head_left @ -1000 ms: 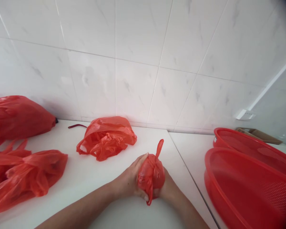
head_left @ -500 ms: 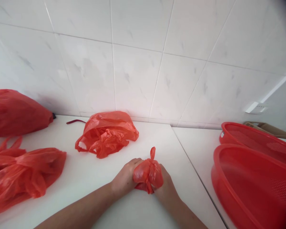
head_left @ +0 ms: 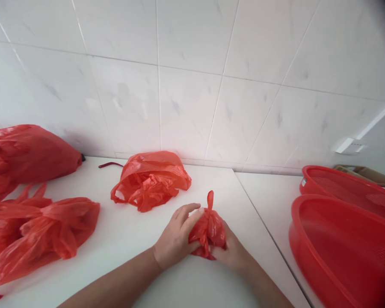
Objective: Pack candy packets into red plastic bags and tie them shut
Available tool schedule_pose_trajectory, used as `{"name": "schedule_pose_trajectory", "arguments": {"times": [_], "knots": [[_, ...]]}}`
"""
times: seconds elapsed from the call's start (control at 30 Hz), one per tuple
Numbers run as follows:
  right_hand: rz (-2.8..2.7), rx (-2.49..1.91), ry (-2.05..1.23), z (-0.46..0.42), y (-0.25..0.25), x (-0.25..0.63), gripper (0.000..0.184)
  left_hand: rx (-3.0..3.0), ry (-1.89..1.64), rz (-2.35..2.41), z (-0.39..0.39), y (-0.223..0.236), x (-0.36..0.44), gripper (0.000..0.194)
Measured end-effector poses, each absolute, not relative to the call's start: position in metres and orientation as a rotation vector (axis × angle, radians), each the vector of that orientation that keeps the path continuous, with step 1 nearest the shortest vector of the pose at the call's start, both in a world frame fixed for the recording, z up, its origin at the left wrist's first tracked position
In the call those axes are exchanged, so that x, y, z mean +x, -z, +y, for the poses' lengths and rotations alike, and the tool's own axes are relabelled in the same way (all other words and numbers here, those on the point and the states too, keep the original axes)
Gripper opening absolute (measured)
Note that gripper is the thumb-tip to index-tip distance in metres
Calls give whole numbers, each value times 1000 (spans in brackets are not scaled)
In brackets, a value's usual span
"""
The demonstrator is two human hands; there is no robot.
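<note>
A small knotted red plastic bag [head_left: 208,231] sits low over the white table in front of me, its tied end sticking up. What is inside it cannot be made out. From the left, my left hand [head_left: 179,235] curves round the bag, fingers at the top near the knot and thumb low on the side. On the other side my right hand [head_left: 229,248] grips it, thumb across the front and fingers mostly hidden behind. Beyond my hands lies a crumpled, open red plastic bag [head_left: 154,179].
Tied red plastic bags [head_left: 67,226] lie at the left, with a bulging red bag [head_left: 48,149] behind them. A dark red strip [head_left: 111,164] rests near the tiled wall [head_left: 189,107]. Red plastic baskets [head_left: 297,231] stand at the right, past a seam in the white tabletop [head_left: 128,239].
My left hand has shifted from the bag's side up over its top left, fingers nearer the knot. My right thumb now shows across the front. The view has turned slightly left.
</note>
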State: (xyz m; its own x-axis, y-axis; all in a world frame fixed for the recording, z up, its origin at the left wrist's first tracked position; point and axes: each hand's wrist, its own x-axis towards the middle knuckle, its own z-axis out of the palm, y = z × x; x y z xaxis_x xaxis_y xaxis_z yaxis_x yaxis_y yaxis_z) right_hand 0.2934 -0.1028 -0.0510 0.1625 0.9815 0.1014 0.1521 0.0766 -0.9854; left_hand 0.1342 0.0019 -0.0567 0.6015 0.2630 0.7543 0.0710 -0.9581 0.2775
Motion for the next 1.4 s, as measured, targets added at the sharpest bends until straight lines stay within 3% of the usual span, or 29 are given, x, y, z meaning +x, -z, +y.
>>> {"name": "schedule_pose_trajectory", "arguments": {"times": [0.13, 0.23, 0.47, 0.63, 0.73, 0.83, 0.97, 1.1, 1.2, 1.4], "knots": [[-1191, -1064, -1176, -111, 41, 303, 53, 2600, -1200, 254, -7, 43, 131, 38], [-1061, -1066, -1186, -111, 44, 303, 56, 2633, -1126, 166, -14, 35, 130, 24], [-897, -1267, -1076, -102, 52, 300, 26, 2785, -1265, -237, -26, 33, 129, 18], [-917, -1516, -788, -90, 57, 299, 22, 2730, -1235, -303, -31, 33, 125, 21], [-958, -1632, -658, -87, 57, 303, 26, 2752, -1133, -217, -33, 35, 124, 19], [-1013, -1572, -773, -88, 55, 314, 31, 2830, -1042, -27, -34, 40, 128, 16], [-1010, -1498, -943, -91, 59, 330, 45, 2906, -814, 169, -26, 48, 135, 48], [-993, -1567, -981, -91, 71, 340, 53, 2921, -654, 245, -14, 41, 128, 21], [-975, -1604, -994, -89, 79, 345, 53, 2810, -835, 334, -6, 20, 105, 14], [-973, -1723, -891, -86, 82, 344, 52, 2658, -1560, 727, 20, -41, 18, 17]]}}
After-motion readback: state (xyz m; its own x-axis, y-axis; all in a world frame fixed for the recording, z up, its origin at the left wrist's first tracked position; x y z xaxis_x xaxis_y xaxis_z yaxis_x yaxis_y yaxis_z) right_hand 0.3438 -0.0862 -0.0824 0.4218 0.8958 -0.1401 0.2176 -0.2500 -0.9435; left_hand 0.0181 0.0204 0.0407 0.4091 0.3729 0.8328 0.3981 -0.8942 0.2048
